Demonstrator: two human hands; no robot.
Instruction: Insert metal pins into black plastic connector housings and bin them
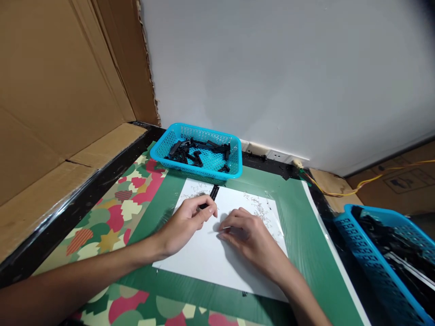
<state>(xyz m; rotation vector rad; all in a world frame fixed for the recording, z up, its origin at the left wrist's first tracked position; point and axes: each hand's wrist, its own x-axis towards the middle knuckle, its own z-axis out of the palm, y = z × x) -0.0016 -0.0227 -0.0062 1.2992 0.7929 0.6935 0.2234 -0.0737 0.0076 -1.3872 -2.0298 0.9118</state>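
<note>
The left hand (190,218) lies on the white sheet (210,262), its fingers pinched around one end of a black part (214,191). The rest of the part pokes out beyond the fingertips toward the blue basket (159,156), which holds more such black pieces. Just right of it, nearly touching, the right hand (249,234) is curled palm down over a thin silvery tool (224,227). The tool's tip points toward the left hand, and what kind of tool it is cannot be told. Pale shavings (260,209) lie scattered on the sheet beyond the right hand. Well off to its right, at the edge of the tabletop (306,235), is a second basket (374,246).

This looks like trimming or scraping work on the part. The tool tip is not yet on it, so the next contact calls for a firm pinch and a short, controlled stroke.
</note>
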